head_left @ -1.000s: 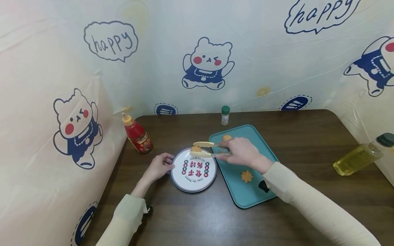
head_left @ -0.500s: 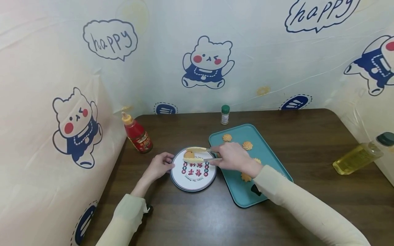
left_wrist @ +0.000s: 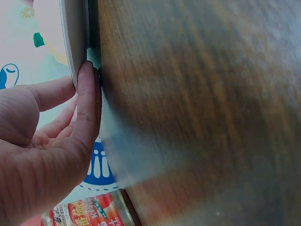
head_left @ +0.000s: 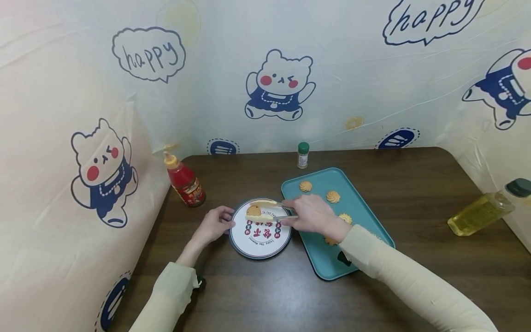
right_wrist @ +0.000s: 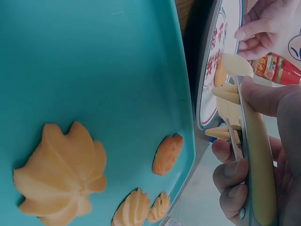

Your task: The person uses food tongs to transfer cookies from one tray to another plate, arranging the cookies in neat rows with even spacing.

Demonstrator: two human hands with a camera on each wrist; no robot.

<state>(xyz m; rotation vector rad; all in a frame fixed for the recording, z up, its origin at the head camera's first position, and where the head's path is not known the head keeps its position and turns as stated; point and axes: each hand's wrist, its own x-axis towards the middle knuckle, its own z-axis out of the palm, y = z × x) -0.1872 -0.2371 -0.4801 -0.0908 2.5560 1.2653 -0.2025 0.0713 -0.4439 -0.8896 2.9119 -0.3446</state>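
Near the table's (head_left: 257, 295) far left corner a red sauce bottle (head_left: 184, 182) with a yellow cap leans against the printed curtain (head_left: 103, 152) that walls in the left edge. To its right, toward the middle of the table, lies a round white plate (head_left: 260, 246) with red and dark lettering. The left hand (head_left: 213, 225) rests at the plate's left rim, its fingers lightly curled with the fingertips (left_wrist: 87, 94) pressed against the rim (the left wrist view shows the edge of the plate (left_wrist: 75, 42) meeting them). On the far part of the plate sits one golden cookie (head_left: 254, 210), lying between the pale tips of a pair of tongs (head_left: 265, 210), which slant in from the right; whether the tips still pinch it cannot be told. The right hand (head_left: 313, 216) grips the tongs' handles, fingers curled around them (the right wrist view shows the tongs (right_wrist: 244, 122) and the fingers (right_wrist: 230, 183) wrapped about their shafts); hand and sleeve stretch over the gap between the plate and the teal tray (head_left: 365, 203) just to its right. Several more piped cookies lie on the tray: one near its far left corner (head_left: 305, 186), one farther right (head_left: 333, 196), and others partly hidden behind the right wrist. Behind the tray, by the table's far edge, stands a small green-capped shaker (head_left: 303, 155). At the table's right edge an oil bottle (head_left: 481, 213) lies tilted.
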